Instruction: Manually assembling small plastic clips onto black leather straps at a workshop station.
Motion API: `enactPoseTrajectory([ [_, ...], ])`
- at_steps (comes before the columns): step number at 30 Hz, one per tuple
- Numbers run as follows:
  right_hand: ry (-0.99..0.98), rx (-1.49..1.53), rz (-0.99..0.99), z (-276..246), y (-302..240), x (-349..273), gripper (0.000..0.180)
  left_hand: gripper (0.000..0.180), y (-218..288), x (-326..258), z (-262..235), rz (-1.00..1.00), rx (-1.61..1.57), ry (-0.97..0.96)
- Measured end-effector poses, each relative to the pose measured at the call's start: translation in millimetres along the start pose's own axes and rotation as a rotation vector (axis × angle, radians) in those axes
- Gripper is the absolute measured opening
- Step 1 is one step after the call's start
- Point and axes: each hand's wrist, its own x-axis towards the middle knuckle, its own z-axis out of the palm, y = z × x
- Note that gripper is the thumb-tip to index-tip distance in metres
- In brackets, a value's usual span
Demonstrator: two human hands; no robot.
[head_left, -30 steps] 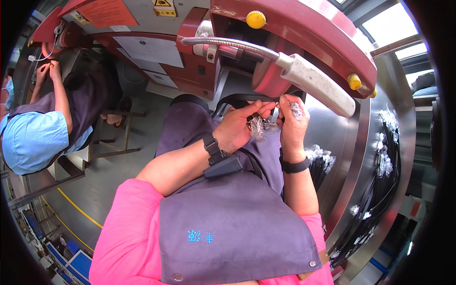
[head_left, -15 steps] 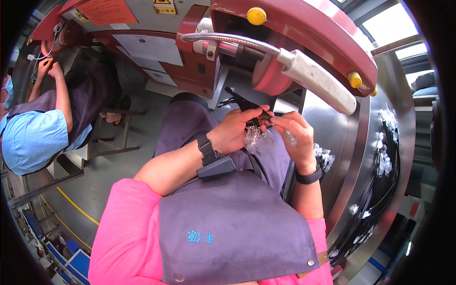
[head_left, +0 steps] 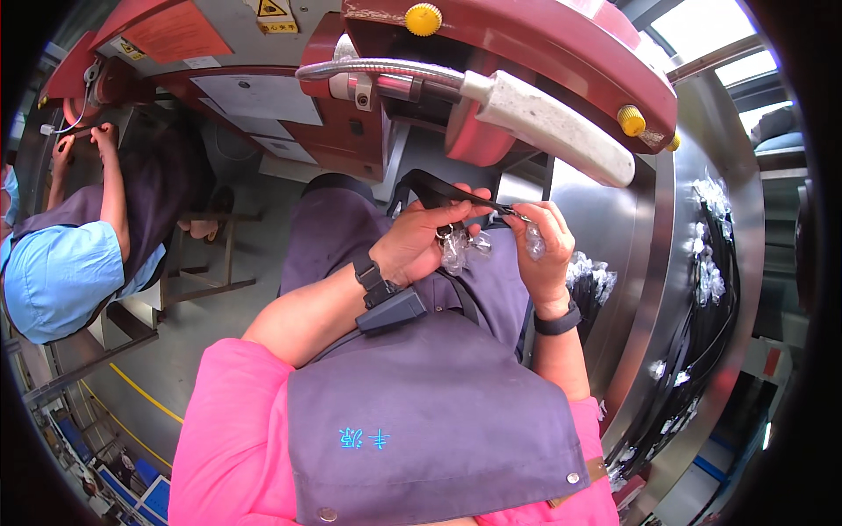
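A black strap (head_left: 431, 186) with small metal fittings stretches between my hands above my lap. My left hand (head_left: 419, 244) is closed around it, thumb on top, and clear plastic wrapping (head_left: 455, 251) hangs below those fingers. At the strap's right end, my right hand (head_left: 547, 248) pinches a part by the metal fitting. Another bit of clear plastic (head_left: 534, 242) dangles from my right fingers. Some of the strap loops away behind my left hand, toward the machine.
Ahead stands a red machine (head_left: 526, 35) with a roller (head_left: 478, 131) and a pale handle (head_left: 561, 127) overhanging the work. Plastic-wrapped black straps (head_left: 702, 324) lie on the steel surface at right, with another bundle (head_left: 592, 279) beside my right wrist. A co-worker (head_left: 70, 272) sits at left.
My hands now hold the strap stretched more level, its loop drawn out above my left hand. My right fingers have shifted along to its end. The view has shifted slightly.
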Motion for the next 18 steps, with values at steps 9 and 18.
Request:
enactPoseTrajectory([
  [9,0.138,0.359,0.317,8,-1,-11,0.026,0.019,-2,1,1,-0.005,-0.004,0.023],
  [18,0.225,1.093,0.414,33,-13,0,0.024,0.017,-18,5,-8,-0.158,-0.039,0.026],
])
